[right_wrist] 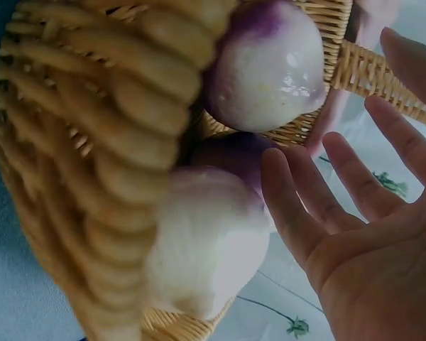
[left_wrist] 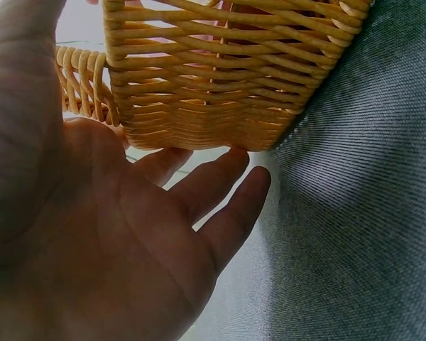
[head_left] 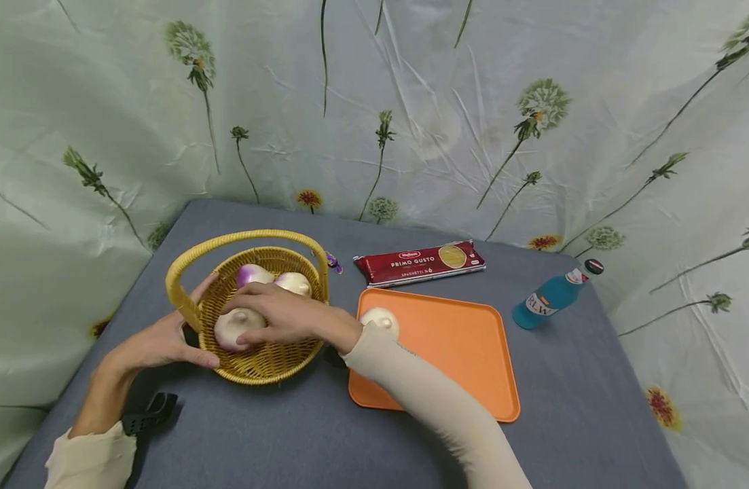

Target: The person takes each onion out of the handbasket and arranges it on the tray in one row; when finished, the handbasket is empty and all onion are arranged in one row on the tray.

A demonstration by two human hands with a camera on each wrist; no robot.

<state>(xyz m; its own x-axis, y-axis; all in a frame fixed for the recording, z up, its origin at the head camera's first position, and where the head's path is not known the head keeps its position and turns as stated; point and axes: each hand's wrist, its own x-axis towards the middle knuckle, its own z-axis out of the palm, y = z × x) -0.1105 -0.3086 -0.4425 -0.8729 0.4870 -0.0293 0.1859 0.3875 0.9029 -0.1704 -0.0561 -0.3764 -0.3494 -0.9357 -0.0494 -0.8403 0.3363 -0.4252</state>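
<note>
Apart from each other, both hands worked at the wicker basket [head_left: 261, 378], which stood upright on the left part of the table. The left hand [head_left: 157, 345] rested against the basket's left side, its fingers extended along the outside of the woven wall and its thumb near the front rim. The right hand [head_left: 282, 316] reached in over the right side with its fingers spread rather than clamped; it hovered over or against the front onion [head_left: 227, 331], and whether the fingertips touched it could not be told. Behind that onion, inside the basket, lay two more: a purple-topped onion [head_left: 254, 274] on the left and a paler onion [head_left: 296, 284] on the right. The arched handle [head_left: 246, 236] rose above them. Just right of the basket, an orange tray [head_left: 456, 353] lay flat, with a white onion [head_left: 380, 318] at its left edge, partly covered by the right sleeve [head_left: 411, 373]. Beyond the tray lay a red spaghetti packet [head_left: 419, 265], and a blue bottle [head_left: 548, 299] stood to the right. A small purple object [head_left: 334, 262] showed behind the basket. Gray cloth covered the table [head_left: 258, 435]; flower-printed fabric [head_left: 441, 136] hung behind.
</note>
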